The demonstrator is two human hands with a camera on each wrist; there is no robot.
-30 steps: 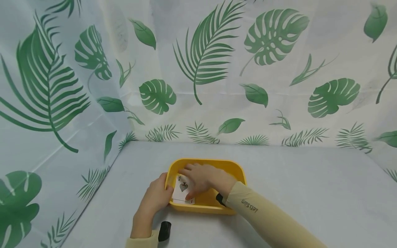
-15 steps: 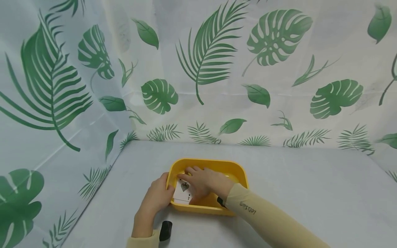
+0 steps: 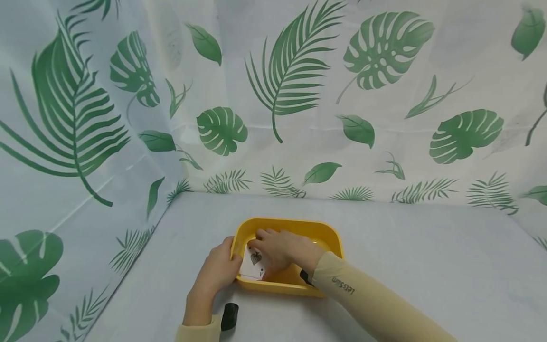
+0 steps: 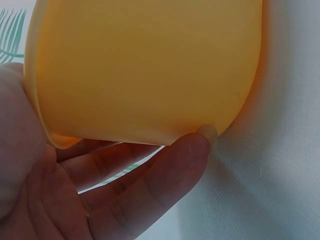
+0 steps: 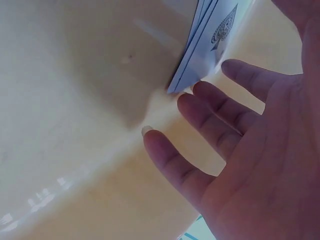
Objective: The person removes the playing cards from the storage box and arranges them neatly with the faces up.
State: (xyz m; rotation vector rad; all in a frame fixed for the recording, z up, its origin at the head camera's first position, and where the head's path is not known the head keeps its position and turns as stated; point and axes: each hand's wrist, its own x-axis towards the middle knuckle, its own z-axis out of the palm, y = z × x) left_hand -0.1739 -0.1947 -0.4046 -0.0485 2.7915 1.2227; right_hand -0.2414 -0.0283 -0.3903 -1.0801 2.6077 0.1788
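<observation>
A yellow plastic bin (image 3: 295, 288) stands on the table. My left hand (image 3: 218, 267) grips its left wall, thumb over the rim and fingers along the outside; the left wrist view shows a fingertip low on the bin's wall (image 4: 150, 65). Inside, at the left end, lies a small stack of playing cards (image 3: 251, 267), an ace of spades face up on top. My right hand (image 3: 279, 249) reaches over the stack, fingers at its far edge and thumb at the near right corner. In the right wrist view the fingertips sit right at the edge of the cards (image 5: 200, 55).
A grey-white cloth (image 3: 406, 256) covers the table. Behind and to the left hang white curtains (image 3: 299, 147) with green leaf prints. A black wrist-camera piece (image 3: 230, 317) is by the left cuff, and another (image 3: 305, 276) shows under the right wrist.
My right hand's fingers have drawn in around the cards, the thumb moving to their near right corner. My left hand keeps its hold on the bin. The view has shifted slightly.
</observation>
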